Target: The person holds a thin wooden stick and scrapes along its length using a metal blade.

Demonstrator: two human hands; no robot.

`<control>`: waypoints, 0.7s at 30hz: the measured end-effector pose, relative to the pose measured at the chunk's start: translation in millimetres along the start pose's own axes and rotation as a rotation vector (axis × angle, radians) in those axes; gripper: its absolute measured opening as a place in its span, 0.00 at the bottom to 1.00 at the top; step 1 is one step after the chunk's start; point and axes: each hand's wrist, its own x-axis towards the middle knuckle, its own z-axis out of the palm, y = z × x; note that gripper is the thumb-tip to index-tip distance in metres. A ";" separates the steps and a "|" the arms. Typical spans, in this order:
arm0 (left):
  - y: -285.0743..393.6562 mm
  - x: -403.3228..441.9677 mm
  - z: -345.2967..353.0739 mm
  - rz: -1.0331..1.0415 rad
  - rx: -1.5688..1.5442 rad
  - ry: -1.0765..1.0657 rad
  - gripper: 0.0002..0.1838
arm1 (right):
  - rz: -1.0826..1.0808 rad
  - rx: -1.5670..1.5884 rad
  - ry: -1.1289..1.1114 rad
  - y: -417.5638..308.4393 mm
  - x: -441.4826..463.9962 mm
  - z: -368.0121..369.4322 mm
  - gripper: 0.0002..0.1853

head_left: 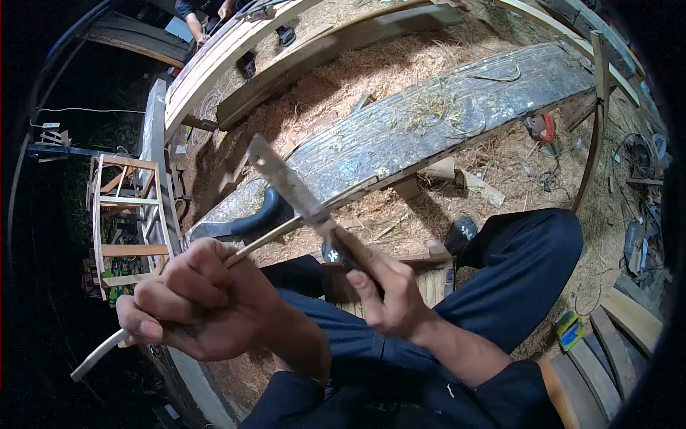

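Observation:
My left hand (207, 304) is closed round a thin pale wooden strip (282, 229), palm turned up. One end of the strip sticks out below the hand at the lower left; the rest runs up to the right, past the blade. In my right hand (382, 286) is the dark handle of a knife (289, 179) with a broad, flat, worn blade. The blade points up and left and crosses the strip. Beyond both hands lies a long weathered plank (400, 121) with curled shavings on it. A dark curved handle (261, 214) rests at its near left end.
Shavings (371, 222) cover the ground. Wooden ladder-like frames (132, 204) stand at the left. A red tool (543, 127) lies beyond the plank. Curved boards (632, 318) and a yellow-blue packet (569, 331) are at the lower right. Another person's arm (195, 27) shows at the top.

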 end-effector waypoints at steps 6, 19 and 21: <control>-2.6 -0.2 -1.7 0.044 0.046 0.052 0.19 | 0.060 -0.036 0.056 11.4 1.7 2.0 0.25; -4.4 -4.9 4.0 0.059 0.033 0.068 0.20 | 0.131 -0.091 0.124 30.3 -3.1 4.3 0.22; -2.9 -4.0 4.7 0.052 0.024 0.059 0.21 | 0.276 -0.068 0.211 36.0 5.6 -5.2 0.23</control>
